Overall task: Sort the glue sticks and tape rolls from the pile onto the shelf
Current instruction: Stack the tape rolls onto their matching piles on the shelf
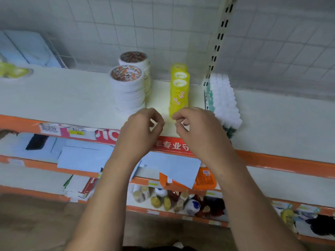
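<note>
Backing: pale wall behind a white wire-grid panel (126, 24), square mesh throughout. A cream slotted upright (220, 38) runs down right of centre, its dark slots in pairs. Top shelf (63, 95): white, flat, with an orange strip (281, 160) along the front edge carrying paper labels, some torn. Lower shelves (27, 175) step out beneath with the same orange trim. Floor (36, 223) is brown and blurred. Light is soft and even, brightest on the top board.

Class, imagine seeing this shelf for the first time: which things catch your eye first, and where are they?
The left hand and right hand hover with curled fingers over the shelf at its orange front edge. Just behind them stands a bright yellow tape stack, with two white tape stacks to its left.
</note>
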Demonstrator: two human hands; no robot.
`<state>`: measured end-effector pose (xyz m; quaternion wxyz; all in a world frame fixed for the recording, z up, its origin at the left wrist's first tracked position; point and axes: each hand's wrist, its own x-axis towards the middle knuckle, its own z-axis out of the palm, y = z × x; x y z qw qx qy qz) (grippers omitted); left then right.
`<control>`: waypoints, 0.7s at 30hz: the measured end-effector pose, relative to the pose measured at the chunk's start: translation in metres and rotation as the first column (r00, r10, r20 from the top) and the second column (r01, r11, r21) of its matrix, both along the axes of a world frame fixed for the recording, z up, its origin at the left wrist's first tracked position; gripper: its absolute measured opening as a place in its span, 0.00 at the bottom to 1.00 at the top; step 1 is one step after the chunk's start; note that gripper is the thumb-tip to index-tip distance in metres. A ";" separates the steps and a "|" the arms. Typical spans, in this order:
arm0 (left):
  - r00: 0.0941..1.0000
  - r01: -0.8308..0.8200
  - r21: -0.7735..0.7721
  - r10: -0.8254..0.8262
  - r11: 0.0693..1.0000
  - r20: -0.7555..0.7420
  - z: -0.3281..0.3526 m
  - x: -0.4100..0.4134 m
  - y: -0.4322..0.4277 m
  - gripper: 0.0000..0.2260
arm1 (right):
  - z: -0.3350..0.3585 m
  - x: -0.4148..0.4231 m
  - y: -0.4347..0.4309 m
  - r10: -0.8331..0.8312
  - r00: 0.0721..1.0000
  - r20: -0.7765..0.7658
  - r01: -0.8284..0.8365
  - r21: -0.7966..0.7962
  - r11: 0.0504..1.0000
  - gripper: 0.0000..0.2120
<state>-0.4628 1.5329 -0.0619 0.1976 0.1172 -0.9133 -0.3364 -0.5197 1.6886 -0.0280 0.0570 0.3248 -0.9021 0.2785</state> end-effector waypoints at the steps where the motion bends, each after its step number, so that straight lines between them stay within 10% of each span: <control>1: 0.999 -0.036 0.014 0.036 0.999 -0.005 0.002 0.011 -0.017 0.05 | 0.000 0.004 -0.019 0.035 0.999 -0.005 -0.035 0.005 0.999 0.10; 21: 0.871 -0.477 -0.237 0.492 0.846 0.005 0.031 0.182 -0.365 0.11 | -0.009 0.114 -0.428 0.393 0.919 -0.015 -0.393 -0.044 0.918 0.16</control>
